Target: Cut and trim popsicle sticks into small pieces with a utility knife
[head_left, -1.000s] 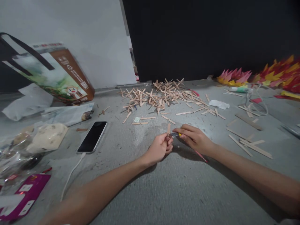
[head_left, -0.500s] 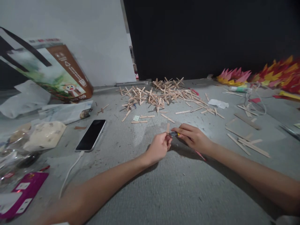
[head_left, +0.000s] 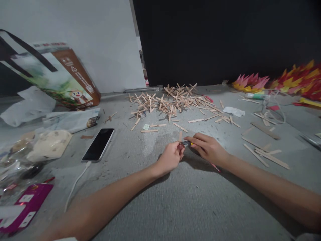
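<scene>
My left hand (head_left: 170, 156) is closed, pinching a wooden craft stick (head_left: 180, 136) whose upper end stands up above the fingers. My right hand (head_left: 209, 148) is wrapped round a pair of pliers (head_left: 186, 143). Their grey metal head points left, with a bit of yellow at the fingers and a red handle end showing below the wrist. The head meets the stick at my left fingertips; the exact contact is too small to make out. Beyond both hands lies a heap of craft sticks (head_left: 173, 100), many joined into crosses.
At left are a phone (head_left: 98, 144) on a white cable, plastic packets (head_left: 50, 145), a purple power strip (head_left: 32, 206) and a carrier bag (head_left: 72, 80). Loose sticks (head_left: 272, 157) lie at right, with folded pink, yellow and red paper pieces (head_left: 250, 82) behind. A black panel (head_left: 225, 40) stands at the back.
Almost nothing differs. Both hands keep their hold on the stick and the pliers, and the whole view has shifted very slightly.
</scene>
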Demonstrator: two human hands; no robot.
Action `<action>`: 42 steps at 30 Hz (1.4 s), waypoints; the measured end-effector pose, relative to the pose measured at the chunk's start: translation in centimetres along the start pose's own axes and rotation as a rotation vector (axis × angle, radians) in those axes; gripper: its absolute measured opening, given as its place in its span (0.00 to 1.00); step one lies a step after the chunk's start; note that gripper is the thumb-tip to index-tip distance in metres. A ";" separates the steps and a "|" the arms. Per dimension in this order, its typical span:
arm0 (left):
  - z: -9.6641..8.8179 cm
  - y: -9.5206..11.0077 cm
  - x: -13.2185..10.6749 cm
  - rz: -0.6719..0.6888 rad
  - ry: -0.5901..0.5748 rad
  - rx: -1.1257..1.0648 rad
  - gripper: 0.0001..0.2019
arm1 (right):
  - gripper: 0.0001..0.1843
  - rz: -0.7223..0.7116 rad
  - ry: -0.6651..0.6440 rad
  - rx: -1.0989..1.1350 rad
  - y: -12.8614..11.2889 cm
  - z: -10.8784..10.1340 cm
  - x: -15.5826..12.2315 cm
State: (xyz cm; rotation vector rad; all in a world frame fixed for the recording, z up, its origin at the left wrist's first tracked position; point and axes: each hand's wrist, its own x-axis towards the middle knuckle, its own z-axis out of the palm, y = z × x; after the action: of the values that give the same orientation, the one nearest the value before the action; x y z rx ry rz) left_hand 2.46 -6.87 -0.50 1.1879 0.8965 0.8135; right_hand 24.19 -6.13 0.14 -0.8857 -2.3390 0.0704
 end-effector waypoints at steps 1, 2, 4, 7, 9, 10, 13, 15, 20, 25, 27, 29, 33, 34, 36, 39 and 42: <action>0.0 0.0 0.0 0.001 -0.008 -0.004 0.12 | 0.18 0.004 -0.001 -0.020 0.0 0.0 0.0; -0.1 0.0 0.1 0.004 -0.018 -0.011 0.12 | 0.17 0.009 -0.002 -0.033 0.0 0.0 -0.1; -0.2 -0.1 0.1 0.018 -0.049 -0.043 0.13 | 0.17 0.020 -0.007 -0.034 0.1 -0.1 -0.2; -0.4 -0.1 0.0 0.045 -0.114 -0.102 0.16 | 0.16 0.023 -0.013 -0.002 0.2 -0.1 -0.2; -0.5 0.0 0.0 0.053 -0.150 -0.112 0.18 | 0.16 0.015 -0.012 -0.004 0.3 0.0 -0.2; -0.5 0.1 -0.1 0.053 -0.159 -0.112 0.19 | 0.16 0.010 -0.008 -0.022 0.3 0.0 -0.2; -0.5 0.2 -0.2 0.048 -0.153 -0.094 0.23 | 0.17 0.003 -0.001 -0.124 0.0 -0.1 -0.3; -0.3 0.2 -0.2 0.052 -0.117 -0.073 0.24 | 0.17 -0.001 0.003 -0.194 -0.4 -0.3 -0.2; -0.1 0.1 -0.1 0.026 -0.034 -0.027 0.23 | 0.16 -0.025 0.011 -0.331 -0.9 -0.6 -0.2; -0.2 -0.2 -0.1 0.053 -0.037 0.009 0.23 | 0.17 -0.024 -0.006 -0.386 -0.8 -0.6 -0.3; -0.3 0.0 -0.2 0.056 -0.060 -0.019 0.24 | 0.17 -0.019 0.005 -0.381 -0.8 -0.6 -0.3; -0.5 0.3 -0.3 0.052 -0.123 -0.083 0.24 | 0.17 -0.003 0.020 -0.344 -0.9 -0.6 -0.3; -1.0 1.1 -0.4 0.038 -0.270 -0.168 0.24 | 0.17 0.036 0.051 -0.198 -0.9 -0.5 -0.4; -1.0 1.2 -0.4 0.038 -0.275 -0.176 0.24 | 0.17 0.043 0.057 -0.167 -0.8 -0.5 -0.4; -1.0 1.2 -0.4 0.037 -0.261 -0.181 0.25 | 0.18 0.050 0.059 -0.126 -0.7 -0.5 -0.5; -1.0 1.1 -0.4 0.039 -0.232 -0.163 0.25 | 0.17 0.037 0.045 -0.114 -0.5 -0.4 -0.6; -0.9 0.9 -0.4 0.055 -0.246 -0.138 0.24 | 0.16 0.027 0.033 -0.125 -0.5 -0.4 -0.6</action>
State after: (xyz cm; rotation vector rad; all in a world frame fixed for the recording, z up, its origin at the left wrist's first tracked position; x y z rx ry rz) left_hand 1.39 -6.69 0.31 1.1662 0.5995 0.7421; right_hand 24.46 -6.91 0.29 -0.9713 -2.3209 -0.0792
